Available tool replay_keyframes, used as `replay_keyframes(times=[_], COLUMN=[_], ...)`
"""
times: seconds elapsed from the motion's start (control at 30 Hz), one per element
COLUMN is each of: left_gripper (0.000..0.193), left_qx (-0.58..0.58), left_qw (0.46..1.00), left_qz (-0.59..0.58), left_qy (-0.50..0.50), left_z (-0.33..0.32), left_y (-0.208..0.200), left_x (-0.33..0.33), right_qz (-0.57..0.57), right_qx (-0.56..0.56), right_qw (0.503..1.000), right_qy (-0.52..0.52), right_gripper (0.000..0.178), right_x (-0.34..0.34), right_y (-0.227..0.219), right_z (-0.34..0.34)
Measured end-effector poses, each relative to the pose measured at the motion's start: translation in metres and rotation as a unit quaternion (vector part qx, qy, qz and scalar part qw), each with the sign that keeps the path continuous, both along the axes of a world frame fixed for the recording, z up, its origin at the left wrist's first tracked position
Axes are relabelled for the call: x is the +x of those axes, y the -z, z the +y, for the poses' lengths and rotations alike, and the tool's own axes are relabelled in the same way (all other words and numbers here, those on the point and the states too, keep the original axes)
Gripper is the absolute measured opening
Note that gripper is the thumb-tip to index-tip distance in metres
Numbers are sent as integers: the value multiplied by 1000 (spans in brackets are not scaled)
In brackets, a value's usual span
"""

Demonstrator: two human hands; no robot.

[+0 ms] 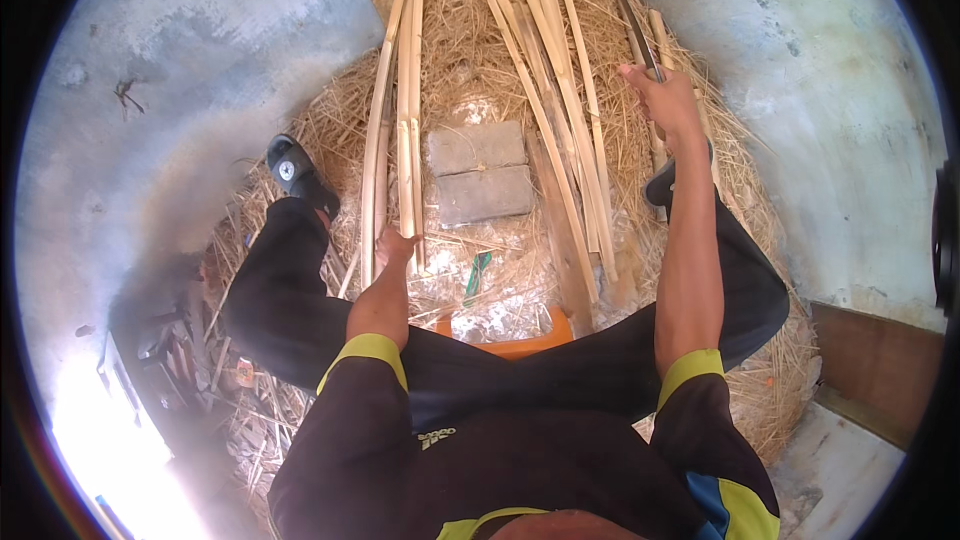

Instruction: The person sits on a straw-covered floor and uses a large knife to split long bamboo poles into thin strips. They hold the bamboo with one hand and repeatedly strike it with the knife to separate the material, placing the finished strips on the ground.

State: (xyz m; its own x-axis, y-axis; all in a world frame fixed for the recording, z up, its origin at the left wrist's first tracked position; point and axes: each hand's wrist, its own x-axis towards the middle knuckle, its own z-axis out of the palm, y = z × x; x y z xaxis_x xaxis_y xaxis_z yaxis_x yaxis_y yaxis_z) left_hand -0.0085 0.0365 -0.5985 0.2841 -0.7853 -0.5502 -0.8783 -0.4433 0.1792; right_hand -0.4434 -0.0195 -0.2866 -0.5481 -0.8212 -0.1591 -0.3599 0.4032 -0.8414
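Note:
My right hand (668, 100) is closed round the handle of a long knife (632, 22), whose dark narrow blade points up and away toward the far edge. My left hand (397, 243) is closed at the near end of some split bamboo strips (409, 80) lying lengthwise on the left. How many of them it grips is hidden by the fingers. A second group of split bamboo strips (562, 80) lies to the right, slightly fanned, between the hands and touched by neither. Two grey blocks (482, 197) rest on the ground between the two groups.
Straw-like shavings (460, 15) cover the floor. A green piece (478, 274) lies near an orange plastic seat edge (515, 347) between my legs. Pale painted walls (830, 140) stand on both sides, with a brown board (870, 370) at lower right. My sandalled foot (300, 175) is at left.

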Motion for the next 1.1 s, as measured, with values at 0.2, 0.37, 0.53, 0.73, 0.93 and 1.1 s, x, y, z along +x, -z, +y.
replay_keyframes(times=[0.2, 0.37, 0.53, 0.73, 0.93, 1.1], left_gripper=[32, 32, 38, 53, 106, 116], left_qx=[0, -2, -59, -296, 221, -356], left_qw=[933, 807, 806, 796, 827, 655], left_qz=[353, 585, 586, 469, 158, 640], left_qy=[-65, -80, 46, 243, 493, 187], left_z=[-33, -57, 20, 82, 22, -44], left_y=[-54, -177, -247, -231, -294, -471], left_x=[-33, -59, -121, -155, -104, -45], right_qz=[-83, -164, -224, -23, -1, 28], right_qx=[23, -3, -38, -61, -73, -103], right_qw=[996, 986, 974, 997, 997, 990], right_qy=[-21, -34, -13, -33, -24, -91], right_gripper=[42, 31, 45, 64, 47, 36], right_x=[37, 104, 160, 180, 162, 159], right_y=[-69, -39, 13, -22, -25, -24], right_z=[52, 98, 86, 104, 128, 151])
